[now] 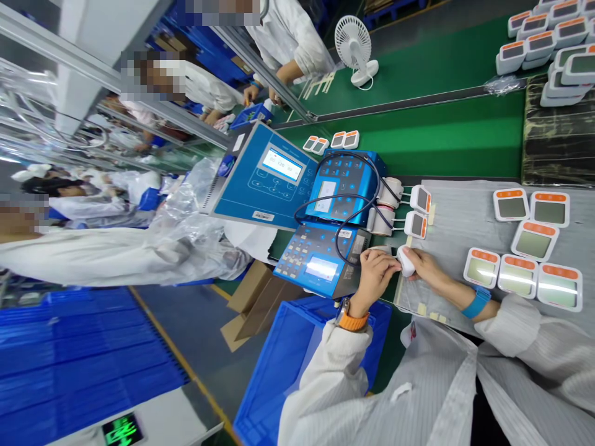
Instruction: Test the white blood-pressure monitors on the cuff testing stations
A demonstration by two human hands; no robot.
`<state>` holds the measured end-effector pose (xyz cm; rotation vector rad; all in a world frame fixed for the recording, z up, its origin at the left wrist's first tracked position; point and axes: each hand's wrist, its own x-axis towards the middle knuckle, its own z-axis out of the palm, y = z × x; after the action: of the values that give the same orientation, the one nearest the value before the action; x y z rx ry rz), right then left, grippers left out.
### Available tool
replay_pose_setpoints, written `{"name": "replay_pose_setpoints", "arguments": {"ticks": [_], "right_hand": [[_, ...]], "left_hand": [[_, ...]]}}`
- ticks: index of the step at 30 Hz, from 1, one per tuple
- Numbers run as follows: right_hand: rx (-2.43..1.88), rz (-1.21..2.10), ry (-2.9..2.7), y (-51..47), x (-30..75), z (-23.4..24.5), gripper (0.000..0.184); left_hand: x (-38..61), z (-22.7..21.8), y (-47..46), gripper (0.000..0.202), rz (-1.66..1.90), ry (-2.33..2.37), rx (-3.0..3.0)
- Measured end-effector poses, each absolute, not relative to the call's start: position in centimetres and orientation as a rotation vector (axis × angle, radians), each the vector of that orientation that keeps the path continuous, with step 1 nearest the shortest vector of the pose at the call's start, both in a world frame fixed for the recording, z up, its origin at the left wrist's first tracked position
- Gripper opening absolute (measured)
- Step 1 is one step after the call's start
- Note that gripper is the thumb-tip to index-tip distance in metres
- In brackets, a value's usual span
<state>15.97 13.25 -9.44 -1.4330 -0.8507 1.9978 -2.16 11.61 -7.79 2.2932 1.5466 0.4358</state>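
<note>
My right hand (424,266) is closed around a small white monitor (406,261), tipped so that its screen is out of view. At the monitor's left side, my left hand (379,270) has its fingers pinched together; what they hold is hidden. Two similar white monitors with orange buttons, an upper one (421,199) and a lower one (415,225), lie just beyond, joined by thin tubes to white cylinders (382,221). Left of my hands stands a blue tester (320,260) with a lit screen; a second blue tester (341,186) sits behind it.
Several monitors (517,274) lie on the grey mat (458,210) at right. A large blue box (274,179) leans behind the testers, with dark cables (367,158) looping over. Beyond are a green belt (441,145), a fan (354,46) and co-workers. A blue bin (279,365) stands below.
</note>
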Motion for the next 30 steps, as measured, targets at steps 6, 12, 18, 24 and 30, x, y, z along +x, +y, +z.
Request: {"name": "replay_pose_setpoints", "arguments": {"ticks": [6,12,18,24,30], "right_hand": [[-1.427,1.916,-0.95,12.5,15.2,-10.5,0.058],[-1.504,1.546,-1.342,10.6,15.4,-11.7,0.116],[-1.31,1.601,-1.482,6.6,21.2,-11.4,0.082],[-1.182,1.791,-1.558,3.1,31.8,-6.4,0.05],[-1.85,1.197,-1.471,1.3,46.7,-1.7,0.036]], "left_hand": [[-2.7,-7.5,12.2,0.019,0.356,1.526,2.284],[-1.9,-6.1,12.1,0.073,0.132,1.547,2.326],[-1.0,-5.5,13.1,0.073,-0.075,1.526,2.319],[0.7,-3.9,11.9,0.083,-0.202,1.736,2.497],[5.9,-4.4,11.5,0.069,0.453,1.619,2.568]]}}
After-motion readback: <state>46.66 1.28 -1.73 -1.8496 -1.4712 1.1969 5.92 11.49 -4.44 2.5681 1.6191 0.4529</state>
